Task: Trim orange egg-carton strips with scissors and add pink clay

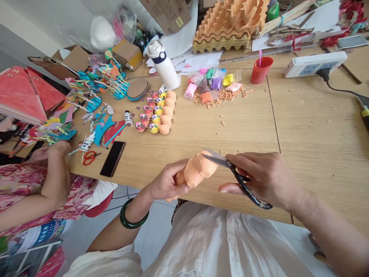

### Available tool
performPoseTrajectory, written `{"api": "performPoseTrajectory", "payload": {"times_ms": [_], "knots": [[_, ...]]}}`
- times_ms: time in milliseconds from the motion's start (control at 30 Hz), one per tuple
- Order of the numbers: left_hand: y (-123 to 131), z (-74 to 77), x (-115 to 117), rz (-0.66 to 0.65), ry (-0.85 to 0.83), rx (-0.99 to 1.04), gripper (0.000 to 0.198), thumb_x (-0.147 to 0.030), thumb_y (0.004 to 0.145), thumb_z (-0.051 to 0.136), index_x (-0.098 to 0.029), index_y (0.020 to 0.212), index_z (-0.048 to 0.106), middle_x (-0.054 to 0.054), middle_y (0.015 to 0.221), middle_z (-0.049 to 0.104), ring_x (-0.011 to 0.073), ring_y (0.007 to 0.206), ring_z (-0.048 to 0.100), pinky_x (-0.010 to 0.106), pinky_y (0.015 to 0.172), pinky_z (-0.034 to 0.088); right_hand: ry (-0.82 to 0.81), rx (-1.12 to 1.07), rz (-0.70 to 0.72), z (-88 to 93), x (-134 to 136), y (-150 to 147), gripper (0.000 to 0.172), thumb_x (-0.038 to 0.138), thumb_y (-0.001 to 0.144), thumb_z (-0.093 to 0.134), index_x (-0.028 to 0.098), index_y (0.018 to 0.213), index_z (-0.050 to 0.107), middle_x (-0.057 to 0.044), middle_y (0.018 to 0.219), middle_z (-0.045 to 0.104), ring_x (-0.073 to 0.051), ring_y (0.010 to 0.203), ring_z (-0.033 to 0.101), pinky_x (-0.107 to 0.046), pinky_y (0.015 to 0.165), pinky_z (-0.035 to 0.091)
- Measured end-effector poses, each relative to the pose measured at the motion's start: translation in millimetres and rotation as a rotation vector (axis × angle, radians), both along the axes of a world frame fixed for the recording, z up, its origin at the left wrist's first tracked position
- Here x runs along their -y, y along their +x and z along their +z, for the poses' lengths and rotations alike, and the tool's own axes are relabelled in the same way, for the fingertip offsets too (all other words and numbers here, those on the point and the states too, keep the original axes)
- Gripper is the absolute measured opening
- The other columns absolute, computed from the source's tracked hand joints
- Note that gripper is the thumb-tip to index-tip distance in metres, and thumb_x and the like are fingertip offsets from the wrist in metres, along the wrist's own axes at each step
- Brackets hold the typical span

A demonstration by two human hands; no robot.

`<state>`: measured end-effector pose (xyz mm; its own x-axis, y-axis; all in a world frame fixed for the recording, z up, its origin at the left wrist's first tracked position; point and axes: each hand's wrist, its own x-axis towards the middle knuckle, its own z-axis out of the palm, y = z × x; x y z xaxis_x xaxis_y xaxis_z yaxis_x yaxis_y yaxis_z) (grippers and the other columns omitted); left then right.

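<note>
My left hand grips an orange egg-carton piece with rounded cups, held just over the table's front edge. Black-handled scissors are in my right hand, their parted blades at the upper right of the carton piece. Part of the carton piece is hidden behind my left fingers. Farther back on the table stand rows of small painted carton cups, red and yellow with faces, beside a row of plain orange cups.
Colourful clay packets lie on orange scraps near a red cup. Stacked egg trays, a white bottle and a power strip stand behind. A phone and red scissors lie left, near another person's arm.
</note>
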<state>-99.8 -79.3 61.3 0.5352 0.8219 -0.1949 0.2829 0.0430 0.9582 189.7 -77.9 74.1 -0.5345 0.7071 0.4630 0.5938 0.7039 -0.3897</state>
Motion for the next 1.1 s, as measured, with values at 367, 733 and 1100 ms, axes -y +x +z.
{"api": "performPoseTrajectory", "payload": {"times_ms": [367, 733, 1100], "knots": [[-2, -1.8, -2, -0.05, 0.063, -0.065, 0.037, -0.049, 0.083, 0.073, -0.016, 0.098, 0.065, 0.009, 0.088, 0.071, 0.0206, 0.078, 0.063, 0.032, 0.068, 0.049, -0.158, 0.066, -0.048, -8.8, 0, 0, 0.065, 0.074, 0.101, 0.037, 0.02, 0.086, 0.069, 0.001, 0.054, 0.054, -0.013, 0.046, 0.044, -0.03, 0.049, 0.023], [-9, -19.4, -25, 0.3, -0.324, 0.047, 0.032, -0.036, 0.083, 0.079, -0.019, 0.105, 0.063, 0.005, 0.1, 0.065, 0.0209, 0.09, 0.07, 0.033, 0.068, 0.064, -0.414, 0.482, -0.48, -44.8, -53, 10, 0.036, 0.045, 0.093, 0.062, 0.018, 0.115, 0.071, -0.014, 0.105, 0.077, -0.032, 0.099, 0.069, -0.033, 0.066, 0.038], [7, -29.4, -41, 0.291, -0.542, 0.147, 0.023, -0.035, 0.074, 0.082, -0.026, 0.092, 0.071, 0.002, 0.099, 0.069, 0.0207, 0.083, 0.071, 0.034, 0.071, 0.062, -0.474, 0.425, -0.616, -37.5, -59, 30, 0.03, 0.035, 0.089, 0.064, 0.023, 0.114, 0.073, -0.009, 0.1, 0.079, -0.028, 0.086, 0.069, -0.033, 0.061, 0.032]]}}
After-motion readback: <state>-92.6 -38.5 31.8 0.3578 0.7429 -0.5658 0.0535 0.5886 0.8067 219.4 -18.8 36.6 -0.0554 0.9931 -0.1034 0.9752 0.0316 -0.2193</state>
